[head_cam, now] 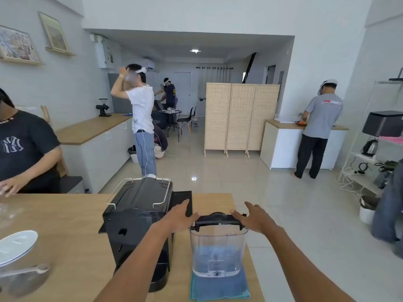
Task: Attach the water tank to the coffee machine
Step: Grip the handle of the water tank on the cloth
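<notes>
A clear plastic water tank (pixel 218 251) with a black lid and handle stands upright on a blue cloth (pixel 220 288) at the table's right end. The black coffee machine (pixel 137 223) stands just to its left, a wire rail around its top. My left hand (pixel 181 214) hovers open between the machine and the tank, fingertips at the left end of the tank's lid. On the other side, my right hand (pixel 255 219) is open too, fingers spread at the lid's right end. Neither hand grips the tank.
The wooden table (pixel 76 247) holds a white lid (pixel 17 245) and a clear scoop (pixel 28 271) at the left. A flat black tray (pixel 182 201) lies behind the machine. A person sits at the table's far left. The table edge runs just right of the tank.
</notes>
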`<action>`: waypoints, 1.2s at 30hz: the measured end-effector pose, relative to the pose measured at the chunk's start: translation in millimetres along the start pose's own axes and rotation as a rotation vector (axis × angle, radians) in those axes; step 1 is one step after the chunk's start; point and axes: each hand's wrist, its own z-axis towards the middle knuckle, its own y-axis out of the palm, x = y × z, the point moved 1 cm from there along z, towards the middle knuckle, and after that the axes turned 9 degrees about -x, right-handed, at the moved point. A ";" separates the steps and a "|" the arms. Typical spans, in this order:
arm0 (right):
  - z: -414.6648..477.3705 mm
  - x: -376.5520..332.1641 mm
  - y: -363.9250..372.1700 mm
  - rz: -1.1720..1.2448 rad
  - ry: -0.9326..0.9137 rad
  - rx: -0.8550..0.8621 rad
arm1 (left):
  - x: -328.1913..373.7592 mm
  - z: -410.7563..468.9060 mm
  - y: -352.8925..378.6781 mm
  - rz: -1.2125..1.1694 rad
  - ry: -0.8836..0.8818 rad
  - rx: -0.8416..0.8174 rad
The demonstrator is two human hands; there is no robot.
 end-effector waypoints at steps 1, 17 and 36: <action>2.0 1.7 2.2 0.006 0.003 -0.003 | -1.3 3.6 4.2 -0.035 -0.012 0.006; 24.2 17.2 19.8 0.255 -0.015 -0.128 | -20.5 31.2 43.8 -0.338 -0.157 -0.030; 11.8 20.6 27.6 0.580 -0.216 -0.004 | -26.7 20.8 52.4 -0.402 0.105 0.303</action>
